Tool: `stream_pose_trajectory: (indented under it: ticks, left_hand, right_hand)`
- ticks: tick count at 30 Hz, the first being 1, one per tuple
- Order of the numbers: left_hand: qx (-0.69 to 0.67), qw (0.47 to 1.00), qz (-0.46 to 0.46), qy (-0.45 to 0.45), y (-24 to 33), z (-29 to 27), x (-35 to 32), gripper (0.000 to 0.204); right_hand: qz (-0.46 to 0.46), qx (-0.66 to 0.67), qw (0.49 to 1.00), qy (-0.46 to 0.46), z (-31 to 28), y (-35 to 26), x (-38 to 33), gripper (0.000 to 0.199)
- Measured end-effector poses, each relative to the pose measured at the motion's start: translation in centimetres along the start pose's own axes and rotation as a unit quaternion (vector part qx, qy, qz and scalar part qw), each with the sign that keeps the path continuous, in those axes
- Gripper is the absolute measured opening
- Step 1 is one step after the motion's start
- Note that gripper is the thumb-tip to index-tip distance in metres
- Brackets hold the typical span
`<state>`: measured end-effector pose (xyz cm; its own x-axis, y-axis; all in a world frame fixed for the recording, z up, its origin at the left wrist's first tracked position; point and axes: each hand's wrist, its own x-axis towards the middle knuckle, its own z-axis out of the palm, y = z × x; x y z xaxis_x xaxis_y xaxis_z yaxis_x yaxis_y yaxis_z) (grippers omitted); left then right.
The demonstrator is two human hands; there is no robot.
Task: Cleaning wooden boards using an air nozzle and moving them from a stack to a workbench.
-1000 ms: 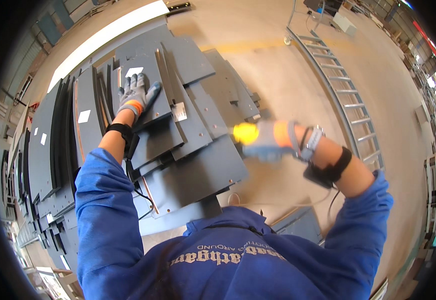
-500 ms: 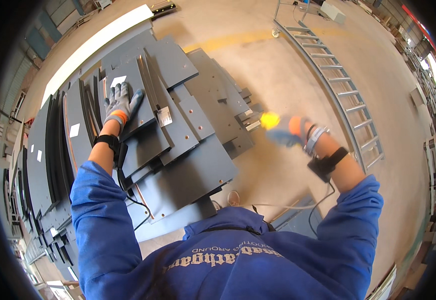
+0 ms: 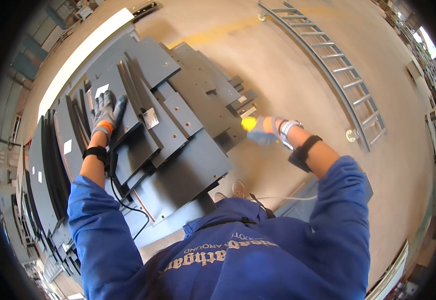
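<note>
Stack of dark grey metal plates (image 3: 178, 150): fills the upper left and centre of the frame, sheets overlapping at different angles, lying on the tan floor (image 3: 298, 75). Some plates carry small holes; a few have white stickers

Left hand (image 3: 105, 114), in a grey glove with an orange cuff: rests palm down on an upper plate at the left of the stack, fingers (image 3: 109, 100) spread wide and flat, gripping nothing. Black strap on the wrist just below it. Narrow dark strips (image 3: 133, 85) lie on the same plate, just right of the hand

Right hand (image 3: 265, 130), gloved light blue: right of centre, at the right edge of the stack, closed on a small yellow object (image 3: 248, 123). What kind of object cannot be told; only its rounded yellow end shows past the fingers. Black strap and a light band on this wrist

Small shiny metal tab (image 3: 151, 119) sits on a plate between the two hands, nearer the left

Outward: long grey metal ladder-like frame (image 3: 338, 80) lies on the floor at upper right, well apart from the stack. White strip (image 3: 83, 55) runs along the upper left edge of the stack. More dark sheets stand on edge at far left. Blue sleeves and jacket fill the lower frame
</note>
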<state>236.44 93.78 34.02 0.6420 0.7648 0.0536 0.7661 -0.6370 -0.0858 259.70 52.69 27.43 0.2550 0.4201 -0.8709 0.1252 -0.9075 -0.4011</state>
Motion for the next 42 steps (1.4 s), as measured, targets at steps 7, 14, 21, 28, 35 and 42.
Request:
stream_pose_trajectory:
  ticks: [7,14,21,28,35,42]
  left_hand:
    - [0.012,0.999,0.015,0.044,-1.0,1.2,0.5,0.087]
    - [-0.010,0.996,0.030,0.079,-0.9,1.6,0.7,0.081]
    - [-0.052,0.989,0.075,0.120,-1.3,1.3,0.7,0.061]
    - [0.151,0.984,-0.039,0.081,-1.0,0.1,-1.0,0.040]
    - [0.011,0.978,-0.205,-0.031,0.6,0.1,0.4,0.054]
    - [-0.045,0.976,0.059,0.204,20.3,-4.9,3.1,0.061]
  right_hand:
    - [0.028,-0.058,0.997,0.030,1.1,3.4,1.8,0.020]
    - [0.022,0.013,0.993,0.113,-3.3,2.9,5.3,0.028]
    - [-0.038,0.038,0.988,0.144,-16.1,1.7,11.4,0.026]
    - [-0.075,-0.174,0.972,-0.137,-23.9,3.0,12.6,0.020]
    - [-0.069,-0.022,0.997,-0.042,-29.3,-2.5,17.8,0.020]
    - [-0.073,-0.078,0.994,-0.010,-29.1,-4.6,20.3,0.027]
